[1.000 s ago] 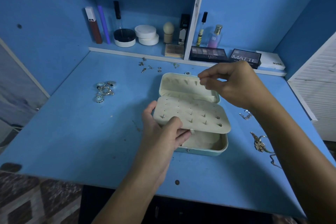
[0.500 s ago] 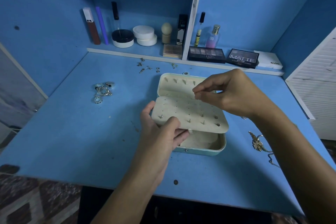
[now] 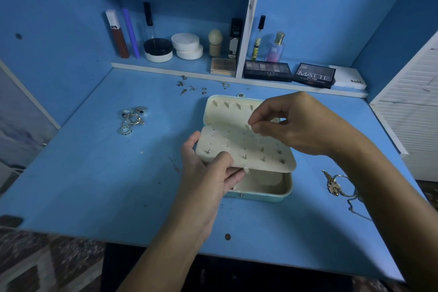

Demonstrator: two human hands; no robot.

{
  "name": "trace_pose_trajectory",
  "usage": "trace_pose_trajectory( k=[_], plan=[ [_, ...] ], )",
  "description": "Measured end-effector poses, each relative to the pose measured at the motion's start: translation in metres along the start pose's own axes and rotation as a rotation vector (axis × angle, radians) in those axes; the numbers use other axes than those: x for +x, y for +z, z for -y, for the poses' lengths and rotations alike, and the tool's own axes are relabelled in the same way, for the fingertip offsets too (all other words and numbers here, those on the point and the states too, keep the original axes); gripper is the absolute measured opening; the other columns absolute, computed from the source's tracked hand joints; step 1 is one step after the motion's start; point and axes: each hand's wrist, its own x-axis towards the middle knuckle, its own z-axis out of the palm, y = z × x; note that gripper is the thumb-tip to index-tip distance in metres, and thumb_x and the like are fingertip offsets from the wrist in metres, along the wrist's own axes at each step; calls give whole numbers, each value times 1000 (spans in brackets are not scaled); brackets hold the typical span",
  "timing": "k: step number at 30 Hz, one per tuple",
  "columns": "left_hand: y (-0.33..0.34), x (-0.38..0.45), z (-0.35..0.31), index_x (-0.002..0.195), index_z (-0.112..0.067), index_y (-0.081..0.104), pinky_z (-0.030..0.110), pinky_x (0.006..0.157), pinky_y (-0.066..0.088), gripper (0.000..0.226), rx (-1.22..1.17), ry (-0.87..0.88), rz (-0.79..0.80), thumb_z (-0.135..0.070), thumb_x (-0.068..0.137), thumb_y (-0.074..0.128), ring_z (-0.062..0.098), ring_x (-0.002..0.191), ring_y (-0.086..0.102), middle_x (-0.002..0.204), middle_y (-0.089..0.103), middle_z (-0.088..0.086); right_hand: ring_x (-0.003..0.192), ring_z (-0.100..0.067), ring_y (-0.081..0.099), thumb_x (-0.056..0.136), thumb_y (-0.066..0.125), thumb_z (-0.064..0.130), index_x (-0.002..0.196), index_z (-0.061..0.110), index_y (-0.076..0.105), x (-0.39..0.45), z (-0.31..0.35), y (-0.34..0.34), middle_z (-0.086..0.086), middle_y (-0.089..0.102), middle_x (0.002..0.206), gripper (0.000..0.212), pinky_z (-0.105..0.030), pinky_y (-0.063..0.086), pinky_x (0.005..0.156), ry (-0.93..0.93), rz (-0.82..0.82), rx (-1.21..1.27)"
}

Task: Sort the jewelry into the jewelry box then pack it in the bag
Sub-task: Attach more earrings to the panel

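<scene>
The right hand [image 3: 291,125] pinches thumb and forefinger together over the far part of the earring panel [image 3: 246,147]; what they hold is too small to see, probably a stud. The left hand [image 3: 211,173] grips the panel's near left corner, thumb on top. The jewelry box [image 3: 263,189] lies open in the middle of the table [image 3: 94,185]. Earrings [image 3: 189,87] wait near the back edge, rings [image 3: 132,118] on the left, necklaces [image 3: 339,185] on the right. The step is sorting earrings; next, the post must meet a free hole exactly.

jewelry box [image 3: 260,187]: 1 | hands [image 3: 208,173]: 2 | eyeshadow palettes [image 3: 267,70]: 2
</scene>
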Motion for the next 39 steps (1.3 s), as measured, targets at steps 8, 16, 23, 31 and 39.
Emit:
trace_pose_trajectory(
  k=[8, 16, 23, 31, 39],
  plan=[
    [1, -1, -1, 138, -31, 35, 32, 81, 60, 59, -2, 7, 4, 6, 94, 47, 22, 94, 74, 116, 67, 6, 81, 8, 59, 93, 68, 21, 88, 29, 72, 1, 11, 3, 19, 70, 87, 10, -7, 43, 70, -5, 137, -155],
    [1, -1, 0, 138, -31, 35, 31, 79, 60, 59, -8, 5, -2, 7, 94, 47, 22, 94, 74, 117, 67, 6, 89, 5, 59, 92, 69, 25, 86, 34, 73, 5, 12, 2, 21, 67, 89, 11, -16, 48, 78, -10, 203, -226],
    [1, -1, 0, 139, -30, 34, 31, 78, 60, 61, -10, 9, -3, 7, 93, 47, 21, 94, 74, 118, 66, 5, 88, 6, 59, 91, 71, 27, 86, 35, 73, 5, 14, 3, 21, 67, 90, 9, -22, 52, 84, 5, 218, -229],
    [1, -2, 0, 136, -32, 35, 28, 73, 60, 60, -24, 6, -7, 8, 92, 48, 20, 93, 74, 116, 66, 3, 90, 3, 60, 91, 71, 26, 86, 33, 73, 3, 17, 4, 18, 66, 90, 9, -28, 53, 88, -16, 227, -234],
    [1, -1, 1, 137, -31, 35, 27, 73, 60, 61, -24, 14, -12, 8, 92, 47, 19, 95, 73, 114, 67, 2, 90, 1, 60, 89, 71, 26, 87, 32, 74, 4, 20, 6, 18, 66, 91, 8, -29, 53, 89, -21, 255, -284]
  ],
)
